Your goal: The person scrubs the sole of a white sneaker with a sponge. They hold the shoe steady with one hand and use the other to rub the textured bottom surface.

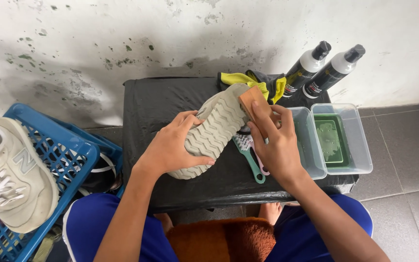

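Observation:
My left hand (173,145) grips a beige sneaker (214,133) turned sole up over a black-covered low table (156,104). The grooved sole faces me, heel end near my left thumb. My right hand (275,140) holds a wooden-backed brush (253,101) pressed on the toe end of the sole. Under the shoe lie a green-handled brush (251,160) and a pink-handled one (263,168), partly hidden.
Two clear plastic tubs (345,138) sit on the table's right, one with greenish liquid. Two black-and-white bottles (323,70) lean on the stained wall beside a yellow-grey cloth (255,80). A blue crate (69,150) at left carries another beige sneaker (13,177). Brown fabric (224,240) lies between my knees.

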